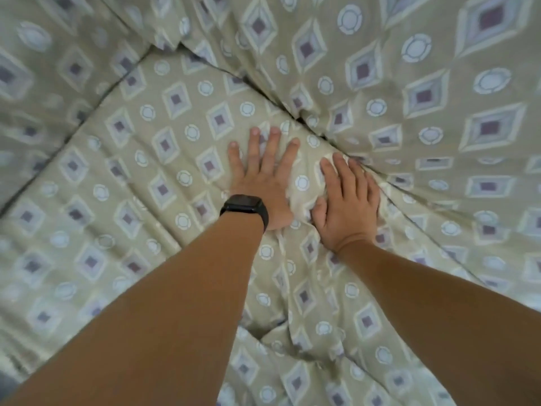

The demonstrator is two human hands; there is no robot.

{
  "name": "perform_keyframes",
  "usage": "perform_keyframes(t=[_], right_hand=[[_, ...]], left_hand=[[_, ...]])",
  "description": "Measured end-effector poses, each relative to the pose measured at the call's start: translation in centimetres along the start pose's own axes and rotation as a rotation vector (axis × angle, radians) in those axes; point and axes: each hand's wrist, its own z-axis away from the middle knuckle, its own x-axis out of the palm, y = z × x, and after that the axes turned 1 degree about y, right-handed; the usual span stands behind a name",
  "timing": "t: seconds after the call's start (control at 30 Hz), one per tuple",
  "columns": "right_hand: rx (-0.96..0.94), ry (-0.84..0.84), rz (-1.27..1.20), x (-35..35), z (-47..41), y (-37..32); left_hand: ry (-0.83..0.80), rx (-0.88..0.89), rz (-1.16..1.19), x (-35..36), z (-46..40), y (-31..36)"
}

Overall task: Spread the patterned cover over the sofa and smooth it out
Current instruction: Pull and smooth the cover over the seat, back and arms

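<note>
Both hands lie flat and open, palms down, on the patterned cover (164,142). Left hand (263,180), with a black watch (246,208) on its wrist, has spread fingers pointing to 12 o'clock. Right hand (345,200), just beside it at 3 o'clock, presses wrinkled cloth near the crease where seat meets back cushion. The cover fills the whole view over the sofa.

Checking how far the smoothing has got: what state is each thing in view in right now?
Patterned cover: draped over the sofa, flat on the left, bunched into wrinkles around and below the hands.
Left hand: open, palm down, fingers spread, pressing the cover.
Right hand: open, palm down, fingertips at the crease by the backrest.
Black wristwatch: strapped on the left wrist.
</note>
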Motion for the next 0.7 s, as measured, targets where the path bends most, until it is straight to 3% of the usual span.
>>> perform_keyframes(t=[0.13, 0.27, 0.33, 0.4, 0.5, 0.6, 0.7], right_hand=[[-0.013, 0.009, -0.047, -0.5, 0.1, 0.0], [-0.098, -0.049, -0.078, -1.9, 0.4, 0.4], [-0.223, -0.065, -0.083, -3.5, 2.5, 3.3], [-0.263, -0.099, -0.068, -4.2, 6.8, 6.9], [-0.188, -0.164, -0.053, -5.2, 13.5, 12.8], [-0.052, -0.232, -0.026, -6.3, 15.5, 17.1], [0.18, -0.191, -0.074, -6.3, 14.0, 18.8]], left_hand=[[0.224, -0.107, 0.025, 2.1, 1.2, 3.6], [0.18, -0.168, -0.067, 2.8, 3.0, 5.6], [0.154, -0.115, -0.116, 3.0, 4.6, 7.6], [0.141, 0.048, -0.222, 3.5, 6.3, 10.2], [0.083, 0.216, -0.224, 3.4, 7.0, 14.3], [0.037, 0.248, -0.208, 1.5, 5.8, 17.5], [0.035, 0.247, -0.225, 0.3, 3.5, 19.0]])
